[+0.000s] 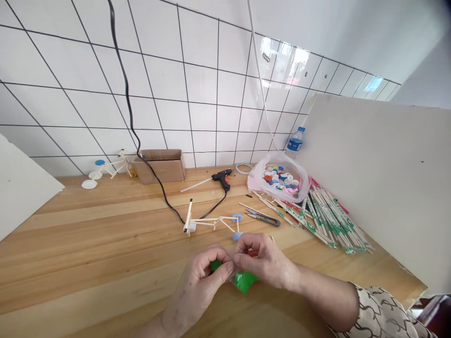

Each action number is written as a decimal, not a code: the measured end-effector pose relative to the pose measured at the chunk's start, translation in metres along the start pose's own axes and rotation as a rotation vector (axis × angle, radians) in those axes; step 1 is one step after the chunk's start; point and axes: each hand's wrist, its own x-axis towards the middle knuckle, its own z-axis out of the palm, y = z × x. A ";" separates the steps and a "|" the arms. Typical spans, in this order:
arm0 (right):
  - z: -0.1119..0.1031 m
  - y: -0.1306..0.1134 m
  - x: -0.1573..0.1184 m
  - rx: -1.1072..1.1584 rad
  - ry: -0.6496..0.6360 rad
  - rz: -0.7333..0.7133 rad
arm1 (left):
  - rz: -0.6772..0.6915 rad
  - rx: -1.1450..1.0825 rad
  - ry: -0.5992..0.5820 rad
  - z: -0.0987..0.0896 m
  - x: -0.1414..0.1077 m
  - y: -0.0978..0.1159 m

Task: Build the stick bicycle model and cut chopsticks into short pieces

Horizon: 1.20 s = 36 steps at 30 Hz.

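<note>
- My left hand [197, 284] and right hand [271, 263] are together, thumb and finger of each pinched on a clear plastic film [232, 278], their tips touching or nearly so.
- The green piece [245, 282] lies right at my fingers, below the pinch and towards me; its larger visible part sits under my right hand, the nearer one, with another patch of green behind my left fingers. Its long axis seems to run across me, left to right — my fingers cover too much to be sure.
- Just beyond my hands is a stick model [214, 220], its long axis also crosswise, with blue caps [237, 236] at its right end, the closer one just by my right knuckles.
- Past that, to the right, lie snips [262, 217]; farther back is a black glue gun [222, 177].
- Back right, an open plastic bag [258, 170] holds many loose bottle caps [282, 179] in mixed colours; wrapped sticks [336, 218] lie heaped to its right, and a bottle [295, 142] stands behind it.
- Back left, a cardboard box [160, 170] is open at the top — I can't see its floor. A second stick model [120, 167] is beside it, near the wall.
</note>
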 end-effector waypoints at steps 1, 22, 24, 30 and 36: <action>0.001 0.000 0.000 -0.010 -0.001 -0.004 | 0.005 0.018 0.004 0.001 -0.001 0.001; -0.177 -0.003 0.087 -0.481 0.914 0.001 | -0.334 -0.410 -0.046 0.003 0.004 -0.014; -0.187 0.011 0.105 -0.419 0.941 0.087 | -0.362 -0.447 -0.048 0.002 0.004 -0.013; -0.190 0.040 0.152 -0.167 0.955 0.289 | -0.379 -0.493 0.001 0.002 0.003 -0.009; -0.194 0.032 0.158 -0.031 0.954 0.342 | -0.365 -0.495 0.015 0.002 0.004 -0.009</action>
